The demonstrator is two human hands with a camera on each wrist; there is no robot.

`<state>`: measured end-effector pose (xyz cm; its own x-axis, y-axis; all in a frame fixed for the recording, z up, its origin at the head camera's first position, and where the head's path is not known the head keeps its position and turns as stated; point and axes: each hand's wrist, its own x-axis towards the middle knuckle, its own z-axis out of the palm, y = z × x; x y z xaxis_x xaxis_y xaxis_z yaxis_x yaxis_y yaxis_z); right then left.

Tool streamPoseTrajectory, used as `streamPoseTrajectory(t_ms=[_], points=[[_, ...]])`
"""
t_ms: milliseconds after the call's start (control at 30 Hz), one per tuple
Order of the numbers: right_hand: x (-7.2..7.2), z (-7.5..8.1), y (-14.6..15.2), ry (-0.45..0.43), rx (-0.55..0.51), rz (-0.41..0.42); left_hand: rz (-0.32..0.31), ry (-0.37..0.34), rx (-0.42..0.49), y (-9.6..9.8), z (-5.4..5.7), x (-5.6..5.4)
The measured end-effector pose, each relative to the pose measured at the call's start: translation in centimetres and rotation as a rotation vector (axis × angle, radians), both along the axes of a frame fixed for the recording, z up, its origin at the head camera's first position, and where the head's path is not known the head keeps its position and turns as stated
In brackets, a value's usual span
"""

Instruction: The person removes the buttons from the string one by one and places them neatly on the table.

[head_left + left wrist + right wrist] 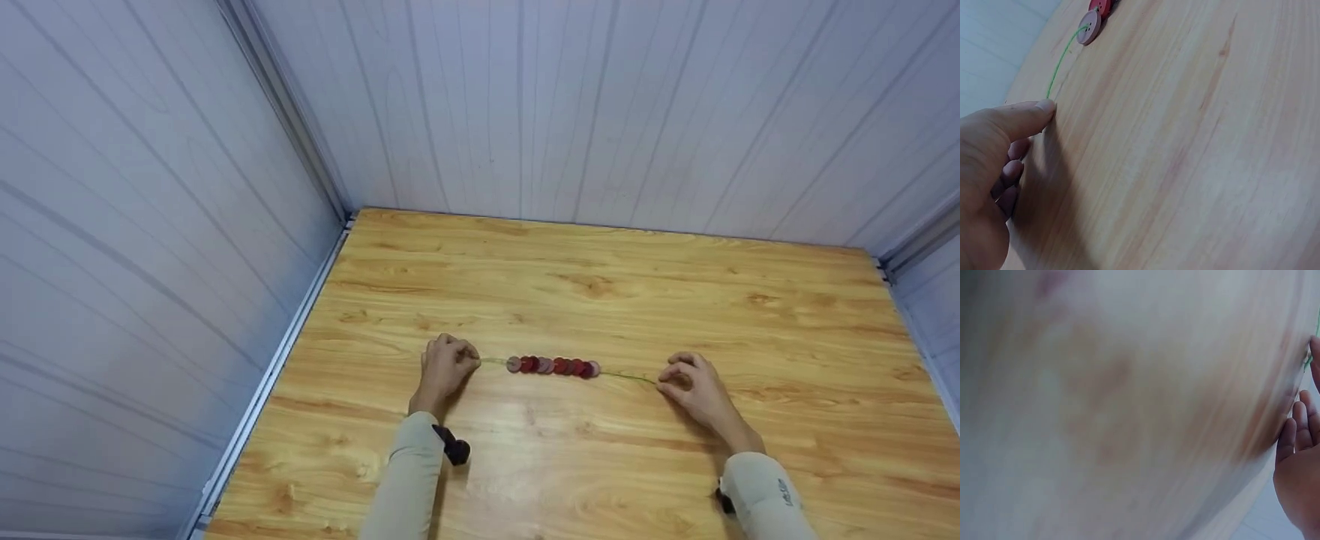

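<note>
A row of overlapping red and pink buttons (559, 366) is strung on a thin green string (628, 376) over the wooden table. At the string's left end, my left hand (448, 365) pinches it between thumb and fingertips. The left wrist view shows the green string (1060, 62) running from the thumb tip to the holes of a pale pink button (1089, 27), with a red button (1100, 7) behind it. My right hand (697, 388) pinches the other end. In the right wrist view only part of the right hand (1300, 461) shows at the edge.
The wood-grain table (600, 292) reaches back to a pale panelled wall (525, 112). Another panelled wall (150, 225) runs along the left side. A black wrist device (453, 447) sticks out from the left sleeve.
</note>
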<state>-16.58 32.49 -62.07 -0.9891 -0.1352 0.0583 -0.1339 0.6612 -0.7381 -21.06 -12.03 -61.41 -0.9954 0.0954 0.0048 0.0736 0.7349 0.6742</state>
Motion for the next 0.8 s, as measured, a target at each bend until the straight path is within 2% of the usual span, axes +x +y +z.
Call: streamPoseTrajectory(t_ms=[300, 633, 800], points=[[-0.06, -0.26, -0.10, 0.030, 0.038, 0.008, 0.028, 0.014, -0.003, -0.01, -0.36, 0.03], [0.06, -0.08, -0.10, 0.079, 0.035, -0.004, 0.032, 0.052, 0.014, -0.06, -0.22, -0.05], [0.32, 0.06, 0.05, 0.099, 0.049, -0.027, 0.037, 0.047, 0.032, -0.11, -0.07, -0.06]])
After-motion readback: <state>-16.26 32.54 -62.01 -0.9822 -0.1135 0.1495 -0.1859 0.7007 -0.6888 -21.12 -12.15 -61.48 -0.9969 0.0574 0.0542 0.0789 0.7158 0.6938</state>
